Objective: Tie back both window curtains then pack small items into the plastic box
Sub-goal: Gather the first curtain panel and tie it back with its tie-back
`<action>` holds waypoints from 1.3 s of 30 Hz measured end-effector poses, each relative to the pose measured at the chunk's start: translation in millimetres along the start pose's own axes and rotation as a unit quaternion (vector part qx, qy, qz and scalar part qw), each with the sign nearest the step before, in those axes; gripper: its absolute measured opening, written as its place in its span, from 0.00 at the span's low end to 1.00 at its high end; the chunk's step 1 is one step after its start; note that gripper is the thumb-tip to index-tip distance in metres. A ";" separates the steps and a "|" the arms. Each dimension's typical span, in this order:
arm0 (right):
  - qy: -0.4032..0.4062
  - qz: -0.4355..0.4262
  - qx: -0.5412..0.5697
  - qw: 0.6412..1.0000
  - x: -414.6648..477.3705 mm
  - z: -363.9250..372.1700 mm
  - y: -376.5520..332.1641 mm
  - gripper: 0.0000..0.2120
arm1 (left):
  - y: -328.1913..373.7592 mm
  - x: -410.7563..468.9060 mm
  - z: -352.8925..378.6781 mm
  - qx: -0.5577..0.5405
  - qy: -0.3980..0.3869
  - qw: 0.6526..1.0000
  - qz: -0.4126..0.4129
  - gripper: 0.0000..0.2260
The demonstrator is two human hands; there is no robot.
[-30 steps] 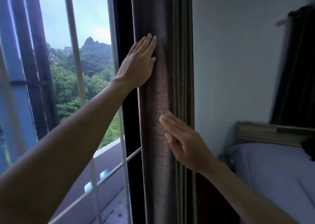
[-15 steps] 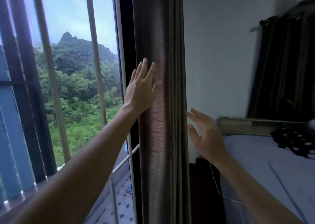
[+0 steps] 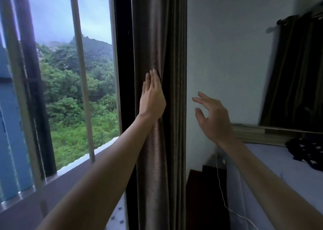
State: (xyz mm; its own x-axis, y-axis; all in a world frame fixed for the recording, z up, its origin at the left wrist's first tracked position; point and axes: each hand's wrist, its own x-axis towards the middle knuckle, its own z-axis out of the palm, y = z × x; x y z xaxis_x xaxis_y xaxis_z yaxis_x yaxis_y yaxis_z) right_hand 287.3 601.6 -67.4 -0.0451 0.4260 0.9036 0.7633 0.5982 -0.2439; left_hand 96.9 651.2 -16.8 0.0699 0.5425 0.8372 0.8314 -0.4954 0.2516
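Observation:
A brown curtain hangs gathered in a narrow column at the right edge of the window. My left hand lies flat against its front folds, fingers straight and pointing up. To the right of the curtain, my right hand hovers in front of the pale wall with its fingers spread, not touching the fabric. A second dark curtain hangs at the far right behind the bed. No plastic box is in view.
The window with metal bars fills the left side, with trees outside. A bed with a wooden headboard stands at the right, a dark starred cloth on it. A white cable hangs beside a dark bedside cabinet.
My right hand has left the curtain and moved right, in front of the wall. My left hand has slid down and to the right across the folds. The view has swung right.

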 end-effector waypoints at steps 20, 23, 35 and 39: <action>-0.064 0.108 0.170 0.977 23.4 143.2 23.6 0.40 | -86.5 -90.4 36.1 0.134 -0.069 0.988 0.019 0.42; -0.107 0.085 0.144 0.980 14.5 149.9 25.8 0.39 | -93.2 -95.1 39.6 0.161 -0.084 0.983 0.034 0.43; -0.227 0.004 0.032 0.973 -145.0 179.7 18.2 0.45 | -94.5 -112.0 44.2 0.162 -0.123 0.979 0.030 0.41; -0.261 0.041 -0.023 0.964 -182.3 188.1 10.4 0.45 | -89.8 -111.6 47.9 0.154 -0.116 0.981 0.035 0.41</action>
State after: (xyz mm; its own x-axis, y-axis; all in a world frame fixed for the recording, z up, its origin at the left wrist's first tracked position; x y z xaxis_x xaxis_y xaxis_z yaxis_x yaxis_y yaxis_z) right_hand 182.3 657.9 -300.9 -0.2927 0.7610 0.5790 0.8050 0.5229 -0.2803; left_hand 40.8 667.7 -156.1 0.2270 0.6709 0.7059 0.9446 -0.3281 0.0081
